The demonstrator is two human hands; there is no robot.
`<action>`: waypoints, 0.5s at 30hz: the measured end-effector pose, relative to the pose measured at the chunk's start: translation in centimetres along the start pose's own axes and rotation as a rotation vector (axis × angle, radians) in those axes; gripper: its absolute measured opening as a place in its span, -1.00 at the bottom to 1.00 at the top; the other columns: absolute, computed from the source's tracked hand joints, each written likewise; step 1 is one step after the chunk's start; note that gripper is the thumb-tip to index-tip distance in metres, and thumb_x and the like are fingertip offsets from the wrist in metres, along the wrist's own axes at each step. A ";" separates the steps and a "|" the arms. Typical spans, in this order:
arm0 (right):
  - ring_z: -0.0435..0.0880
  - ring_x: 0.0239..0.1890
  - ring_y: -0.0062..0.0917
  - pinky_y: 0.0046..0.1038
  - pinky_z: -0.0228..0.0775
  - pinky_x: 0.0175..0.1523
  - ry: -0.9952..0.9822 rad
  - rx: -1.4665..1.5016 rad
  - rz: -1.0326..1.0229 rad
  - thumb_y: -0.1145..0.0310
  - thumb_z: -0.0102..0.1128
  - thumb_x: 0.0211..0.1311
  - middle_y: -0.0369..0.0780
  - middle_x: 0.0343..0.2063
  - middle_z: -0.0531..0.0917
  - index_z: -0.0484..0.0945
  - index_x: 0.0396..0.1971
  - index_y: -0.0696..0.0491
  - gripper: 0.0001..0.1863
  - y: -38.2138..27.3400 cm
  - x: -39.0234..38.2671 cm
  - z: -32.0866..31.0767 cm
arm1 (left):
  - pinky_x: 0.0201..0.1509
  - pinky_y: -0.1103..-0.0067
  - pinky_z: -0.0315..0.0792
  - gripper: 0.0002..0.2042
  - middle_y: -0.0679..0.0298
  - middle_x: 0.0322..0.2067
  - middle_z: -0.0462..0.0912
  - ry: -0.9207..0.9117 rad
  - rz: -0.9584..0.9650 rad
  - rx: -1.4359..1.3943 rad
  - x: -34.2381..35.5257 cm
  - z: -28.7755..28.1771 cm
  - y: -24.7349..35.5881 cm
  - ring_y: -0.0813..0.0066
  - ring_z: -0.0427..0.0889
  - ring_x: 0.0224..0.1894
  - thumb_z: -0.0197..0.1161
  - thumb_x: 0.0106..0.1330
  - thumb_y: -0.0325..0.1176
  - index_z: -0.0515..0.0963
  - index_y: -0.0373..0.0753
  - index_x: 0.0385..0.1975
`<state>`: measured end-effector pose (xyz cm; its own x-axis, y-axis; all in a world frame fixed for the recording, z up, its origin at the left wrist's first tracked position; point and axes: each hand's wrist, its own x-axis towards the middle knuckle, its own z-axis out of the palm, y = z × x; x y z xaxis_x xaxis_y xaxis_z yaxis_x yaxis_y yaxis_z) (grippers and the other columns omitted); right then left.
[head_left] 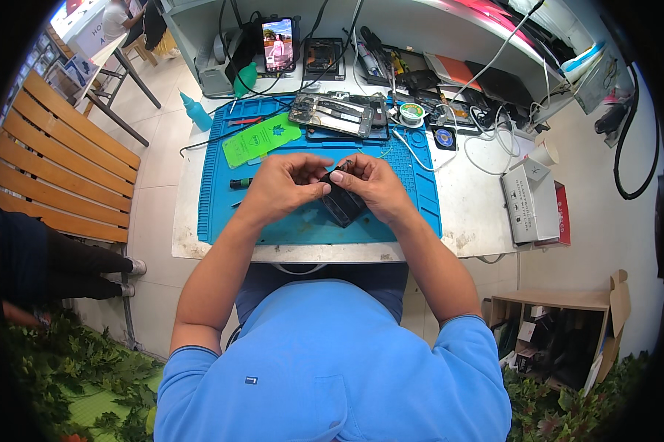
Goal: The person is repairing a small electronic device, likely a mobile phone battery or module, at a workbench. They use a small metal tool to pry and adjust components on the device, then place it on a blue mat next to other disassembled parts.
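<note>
A flat black rectangular part (342, 208), perhaps from a phone, is held tilted above the blue repair mat (280, 227). My right hand (375, 186) pinches its upper end between thumb and fingers. My left hand (284, 188) is closed on the same end from the other side, thumb and fingertips at the part's edge. What exactly the fingertips grip there is too small to tell. Beside my left wrist lies a screwdriver (240, 183) with a dark handle. Just beyond both hands rests an opened phone (330, 115) with its inside showing.
A bright green card (261, 140) and a blue squeeze bottle (195, 112) are at the left. A lit phone (278, 46) stands behind, near a green air blower (246, 79). White cables (486, 132), a solder spool (411, 112) and a white box (527, 202) are at the right.
</note>
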<state>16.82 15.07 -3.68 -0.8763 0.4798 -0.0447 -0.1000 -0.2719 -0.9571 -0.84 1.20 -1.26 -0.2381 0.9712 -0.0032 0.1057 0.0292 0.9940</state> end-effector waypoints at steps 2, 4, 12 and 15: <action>0.67 -0.27 -0.70 -0.60 0.53 -0.15 -0.005 0.013 -0.003 0.38 0.43 0.38 -0.27 -0.29 0.72 0.62 -0.17 0.19 -0.79 0.0 0.0 0.1 | -0.07 0.66 0.57 -0.50 0.29 -0.24 0.75 0.048 0.002 -0.148 -0.1 0.4 -0.1 0.67 0.68 -0.23 0.52 0.19 -0.56 0.60 -0.36 0.18; 0.67 -0.26 -0.70 -0.60 0.53 -0.14 -0.014 0.023 -0.007 0.38 0.41 0.39 -0.28 -0.28 0.71 0.61 -0.15 0.18 -0.79 0.1 0.0 0.0 | -0.07 0.66 0.57 -0.42 0.28 -0.26 0.75 0.058 0.008 -0.115 -0.2 0.5 0.5 0.67 0.68 -0.23 0.50 0.20 -0.59 0.51 -0.35 0.27; 0.62 -0.25 -0.75 -0.61 0.51 -0.14 0.076 0.023 -0.054 0.34 0.38 0.43 -0.32 -0.28 0.69 0.56 -0.14 0.14 -0.78 -0.2 -0.6 1.1 | -0.07 0.66 0.58 -0.34 0.28 -0.27 0.75 0.079 0.076 -0.090 0.3 0.4 1.5 0.66 0.69 -0.23 0.50 0.21 -0.60 0.42 -0.33 0.35; 0.60 -0.25 -0.77 -0.62 0.51 -0.14 0.093 0.006 -0.109 0.32 0.38 0.44 -0.33 -0.29 0.69 0.56 -0.15 0.14 -0.78 -0.2 -0.9 1.4 | -0.07 0.65 0.58 -0.35 0.28 -0.27 0.75 0.056 0.084 -0.076 0.4 0.3 2.1 0.66 0.69 -0.22 0.50 0.21 -0.59 0.43 -0.32 0.34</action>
<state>17.01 13.54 -3.04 -0.8125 0.5820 0.0333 -0.1957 -0.2186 -0.9560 -0.44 1.75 0.82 -0.2857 0.9546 0.0843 0.0550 -0.0715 0.9959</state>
